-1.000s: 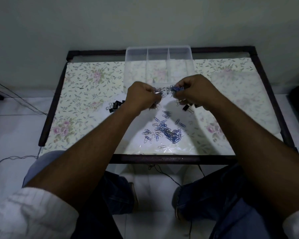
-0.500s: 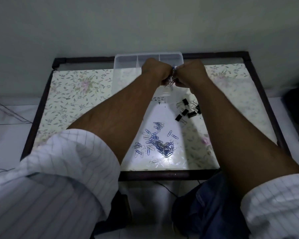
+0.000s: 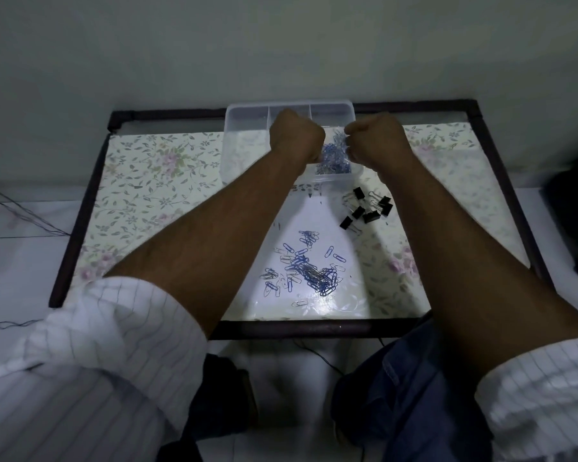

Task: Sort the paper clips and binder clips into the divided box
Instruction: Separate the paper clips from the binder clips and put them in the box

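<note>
Clear plastic divided box (image 3: 244,141) under my two fisted grips, left (image 3: 297,138) and right (image 3: 374,141), holds blue paper clips (image 3: 336,158) near-right; table (image 3: 154,181) carries loose clips (image 3: 309,271), about seven black binder clips (image 3: 367,210)

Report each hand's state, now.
Left hand: closed, over the divided box; contents not visible.
Right hand: closed, beside falling paper clips; contents not visible.

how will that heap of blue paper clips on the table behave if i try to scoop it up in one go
The paper clip heap looks tangled, so some would probably lift as a clump. Loose strays around its edge would likely get left behind. The clips are thin wire lying flat on the glossy table, so they would probably slide rather than roll.
</note>
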Motion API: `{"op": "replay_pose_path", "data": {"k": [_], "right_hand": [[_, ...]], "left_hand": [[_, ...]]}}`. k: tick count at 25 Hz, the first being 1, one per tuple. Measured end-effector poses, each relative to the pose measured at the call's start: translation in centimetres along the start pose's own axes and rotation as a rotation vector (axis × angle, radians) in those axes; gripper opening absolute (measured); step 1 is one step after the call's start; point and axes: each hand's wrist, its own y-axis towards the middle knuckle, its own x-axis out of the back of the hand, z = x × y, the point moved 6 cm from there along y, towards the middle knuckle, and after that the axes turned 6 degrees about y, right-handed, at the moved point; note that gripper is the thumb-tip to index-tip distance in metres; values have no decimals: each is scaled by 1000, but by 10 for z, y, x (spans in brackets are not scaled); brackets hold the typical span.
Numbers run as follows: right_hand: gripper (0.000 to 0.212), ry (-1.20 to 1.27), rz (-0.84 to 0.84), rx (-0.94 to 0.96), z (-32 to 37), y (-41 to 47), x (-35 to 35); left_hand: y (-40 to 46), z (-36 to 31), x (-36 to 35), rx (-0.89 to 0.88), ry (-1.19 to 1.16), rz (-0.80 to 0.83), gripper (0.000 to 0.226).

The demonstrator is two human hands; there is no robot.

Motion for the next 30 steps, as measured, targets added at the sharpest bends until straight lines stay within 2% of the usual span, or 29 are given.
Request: {"op": "replay_pose_path", "data": {"k": [2, 4, 6, 9, 11, 13, 15, 20, 22, 24, 27, 28, 30], "right_hand": [[22, -13, 53, 55, 0, -27, 2], [25, -185, 213, 110, -6, -69, -7], [48, -351, 387, 93, -23, -104, -21], [108, -681, 587, 44, -62, -142, -37], [123, -785, 595, 16, -76, -148, -38], [117, -793, 605, -16, -82, -150, -45], [102, -749, 581, 17, -82, -149, -58], [62, -573, 488, 131, -71, -134, -79], [60, -561, 480, 164, -67, -127, -76], [77, -591, 498, 212, -65, -127, -73], [120, -714, 586, 280, -68, -142, -77], [126, -761, 609, 310, -70, -148, -81], [119, -796, 625, 365, -72, -153, -88]], "left_hand": [[-23, 15, 14, -51, -98, -16, 6], [-57, 42, 28, -139, -19, 46, 11], [-89, 71, 39, -230, 282, 157, 30], [-114, 124, 48, -301, 799, 337, 79], [-113, 146, 52, -279, 979, 442, 107], [-110, 155, 53, -251, 1012, 491, 113], [-105, 157, 44, -292, 986, 487, 105], [-94, 153, 25, -393, 817, 383, 62], [-90, 148, 25, -415, 792, 345, 49], [-96, 146, 26, -434, 819, 327, 64], [-118, 158, 19, -432, 973, 353, 120], [-126, 163, 14, -438, 1029, 366, 130], [-133, 169, 5, -468, 1048, 351, 128]]}}
